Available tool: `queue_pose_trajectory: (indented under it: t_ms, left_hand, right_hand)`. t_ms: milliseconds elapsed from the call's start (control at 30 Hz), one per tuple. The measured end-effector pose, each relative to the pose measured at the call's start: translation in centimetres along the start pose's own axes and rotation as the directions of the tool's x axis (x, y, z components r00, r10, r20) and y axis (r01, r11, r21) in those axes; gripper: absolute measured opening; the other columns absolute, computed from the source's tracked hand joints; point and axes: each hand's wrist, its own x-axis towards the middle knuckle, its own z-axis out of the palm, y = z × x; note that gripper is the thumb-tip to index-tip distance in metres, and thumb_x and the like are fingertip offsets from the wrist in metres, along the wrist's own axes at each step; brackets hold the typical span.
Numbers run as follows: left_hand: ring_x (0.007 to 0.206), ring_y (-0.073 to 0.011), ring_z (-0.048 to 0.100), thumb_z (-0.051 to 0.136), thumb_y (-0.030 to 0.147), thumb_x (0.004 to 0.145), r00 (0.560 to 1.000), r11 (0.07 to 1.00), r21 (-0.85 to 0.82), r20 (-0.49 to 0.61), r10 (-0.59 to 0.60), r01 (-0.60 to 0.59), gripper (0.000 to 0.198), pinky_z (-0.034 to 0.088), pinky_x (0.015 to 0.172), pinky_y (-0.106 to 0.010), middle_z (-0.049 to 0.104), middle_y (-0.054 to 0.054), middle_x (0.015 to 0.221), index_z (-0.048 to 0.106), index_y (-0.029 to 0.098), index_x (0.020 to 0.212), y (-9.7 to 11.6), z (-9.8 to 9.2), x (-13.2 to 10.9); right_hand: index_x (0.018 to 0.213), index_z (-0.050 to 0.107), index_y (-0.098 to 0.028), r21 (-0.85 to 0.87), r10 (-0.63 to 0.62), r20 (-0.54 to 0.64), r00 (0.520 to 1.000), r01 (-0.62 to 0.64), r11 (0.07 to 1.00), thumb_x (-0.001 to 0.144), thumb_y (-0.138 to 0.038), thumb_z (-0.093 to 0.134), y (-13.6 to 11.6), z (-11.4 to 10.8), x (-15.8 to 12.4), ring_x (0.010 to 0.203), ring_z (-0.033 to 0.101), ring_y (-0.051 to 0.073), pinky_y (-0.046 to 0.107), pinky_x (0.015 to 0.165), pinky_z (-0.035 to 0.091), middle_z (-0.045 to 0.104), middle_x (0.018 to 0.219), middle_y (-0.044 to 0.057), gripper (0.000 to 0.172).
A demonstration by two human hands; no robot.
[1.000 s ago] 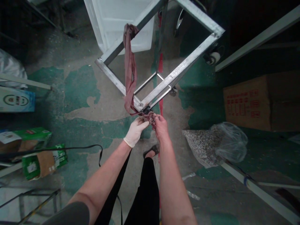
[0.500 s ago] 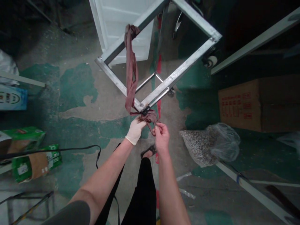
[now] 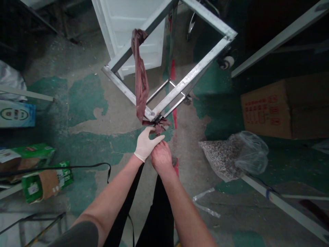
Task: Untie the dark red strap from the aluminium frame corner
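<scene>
A long reddish-brown cloth strip [image 3: 141,80] is wrapped around the far left bar of a metal frame [image 3: 190,72] and runs down to its near corner, where a black piece [image 3: 158,119] sits. Just below that corner the cloth is bunched. My left hand [image 3: 146,143], in a white glove, is beside the bunch with its thumb and fingers apart. Bare and closed, my right hand [image 3: 161,156] is next to the gloved thumb, under the bunched cloth. What it grips is hidden.
A white panel [image 3: 151,44] lies behind the frame. To the right are a cardboard box [image 3: 267,108], a clear bag of grey granules [image 3: 221,157] and a pale bar [image 3: 288,206]. Green packages [image 3: 34,187] and a blue box [image 3: 17,114] stand at the left.
My right hand has moved left and down, close to my left hand, and its fingers have closed. My left hand has opened. The bunched cloth is narrower. The view has shifted slightly.
</scene>
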Motion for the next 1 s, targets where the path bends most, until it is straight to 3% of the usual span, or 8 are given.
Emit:
queue_pose_trajectory:
  t_ms: [133,200,300,367,500,600,833,1000]
  left_hand:
    - [0.074,-0.0150,0.062,0.074,0.031,0.077,0.995,0.995,0.091,-0.081,0.051,-0.044,0.017,0.048,0.080,-0.027,0.069,0.000,0.082,0.071,0.020,0.090,0.0,0.2,0.6]
    - [0.072,-0.0140,0.061,0.069,0.029,0.079,0.996,1.000,0.008,-0.088,0.006,-0.006,0.014,0.048,0.075,-0.025,0.070,0.000,0.080,0.073,0.020,0.089,0.0,0.5,0.6]
    - [0.067,-0.0124,0.060,0.069,0.032,0.079,0.994,0.980,-0.190,-0.088,-0.071,0.053,0.015,0.048,0.067,-0.023,0.069,0.000,0.076,0.073,0.019,0.084,0.3,1.0,0.2]
    - [0.061,-0.0111,0.059,0.070,0.036,0.078,0.989,0.952,-0.299,-0.114,-0.097,0.059,0.019,0.047,0.062,-0.023,0.067,0.001,0.071,0.073,0.018,0.084,0.8,1.1,-0.2]
    - [0.055,-0.0096,0.055,0.074,0.041,0.078,0.968,0.950,-0.310,-0.247,-0.046,-0.035,0.025,0.046,0.057,-0.022,0.064,0.002,0.065,0.073,0.018,0.088,1.7,0.4,-0.6]
    - [0.055,-0.0097,0.054,0.073,0.040,0.081,0.962,0.968,-0.239,-0.272,0.010,-0.077,0.023,0.046,0.058,-0.023,0.063,0.002,0.065,0.074,0.019,0.091,2.5,-0.6,-0.6]
    - [0.072,-0.0141,0.063,0.067,0.026,0.088,0.967,0.966,0.032,0.012,0.255,-0.255,0.012,0.050,0.072,-0.026,0.070,-0.002,0.080,0.078,0.024,0.087,4.2,-3.1,-4.9]
    - [0.075,-0.0142,0.066,0.061,0.020,0.092,0.927,0.917,0.195,0.218,0.304,-0.347,0.019,0.051,0.074,-0.025,0.073,-0.002,0.085,0.079,0.026,0.093,3.5,-4.8,-6.4]
  right_hand:
    - [0.107,0.074,-0.009,0.136,-0.043,-0.035,0.998,0.048,0.990,0.088,-0.011,0.053,-0.7,0.2,-0.6,0.109,0.064,0.033,0.045,0.098,0.049,0.070,0.115,0.019,0.028]
    - [0.101,0.074,-0.013,0.369,-0.025,-0.186,0.982,0.093,0.925,0.089,-0.012,0.051,0.1,0.2,-1.8,0.106,0.066,0.030,0.042,0.096,0.052,0.071,0.114,0.015,0.026]
    - [0.120,0.067,-0.020,0.735,0.372,-0.475,0.798,0.127,0.666,0.096,-0.022,0.047,2.6,-0.1,-2.9,0.119,0.063,0.023,0.040,0.102,0.052,0.064,0.132,0.010,0.031]
    - [0.136,0.056,-0.020,0.821,0.577,-0.477,0.663,0.104,0.561,0.095,-0.032,0.052,4.1,-0.5,-2.5,0.125,0.059,0.022,0.041,0.104,0.051,0.055,0.143,0.013,0.043]
    - [0.146,0.046,-0.022,0.867,0.503,-0.391,0.771,0.125,0.482,0.087,-0.039,0.063,4.7,-1.6,0.6,0.126,0.058,0.022,0.037,0.101,0.053,0.047,0.150,0.014,0.064]
    - [0.137,0.053,-0.022,0.866,0.367,-0.367,0.855,0.171,0.470,0.084,-0.034,0.064,3.4,-1.8,3.0,0.120,0.061,0.020,0.033,0.098,0.054,0.057,0.139,0.011,0.055]
    - [0.124,0.058,-0.020,0.819,0.367,-0.399,0.841,0.146,0.555,0.085,-0.024,0.054,2.9,-0.7,4.2,0.105,0.065,0.018,0.032,0.092,0.056,0.065,0.123,0.009,0.039]
    - [0.134,0.057,-0.020,0.494,0.196,-0.625,0.756,0.188,0.849,0.090,-0.017,0.050,3.4,-2.1,2.4,0.130,0.053,0.022,0.042,0.113,0.043,0.058,0.138,0.012,0.044]
